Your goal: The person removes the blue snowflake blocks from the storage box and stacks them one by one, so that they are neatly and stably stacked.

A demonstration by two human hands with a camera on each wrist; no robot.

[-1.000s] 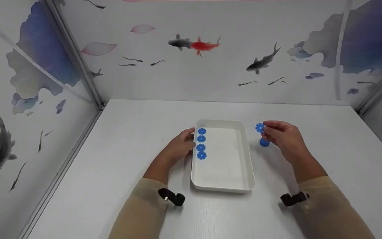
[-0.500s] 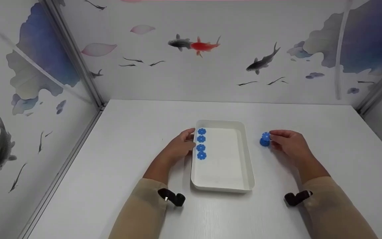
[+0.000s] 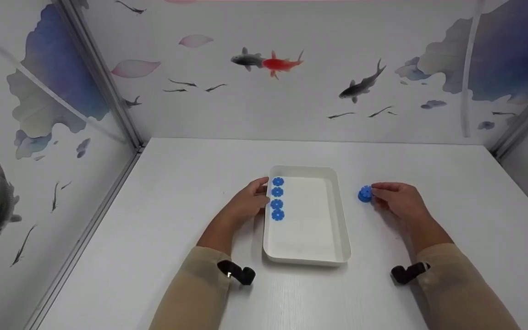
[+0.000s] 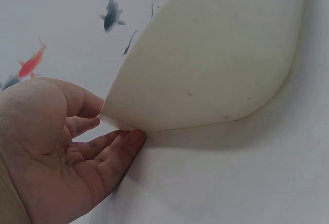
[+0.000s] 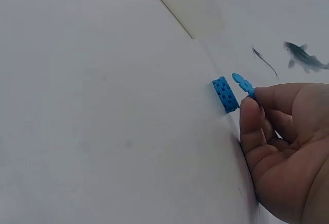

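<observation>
My left hand [image 3: 248,200] holds the left wall of the white rectangular tray [image 3: 307,263]. In the left wrist view, the fingers [image 4: 119,154] curl at the tray's lower edge and another digit touches its upper rim. A column of several flat blue notched plastic discs [image 3: 277,204] lies along the tray's left inner side. To the right of the tray, my right hand [image 3: 399,199] pinches one such blue disc [image 5: 243,84] between thumb and finger. The right wrist view shows it tilted, just above a short stack of blue discs [image 5: 225,94], with a small gap between them.
Everything stands on a white table [image 3: 190,183]. Behind it rises a white panel [image 3: 264,110] printed with fish and petals, with another such panel [image 3: 80,183] at the left. A black wrist device [image 3: 238,272] sits on the left sleeve, another [image 3: 409,273] on the right.
My right hand has moved down and slightly right with the pinched disc, from behind the stack to just over it. The left hand, the tray and its discs have stayed put.
</observation>
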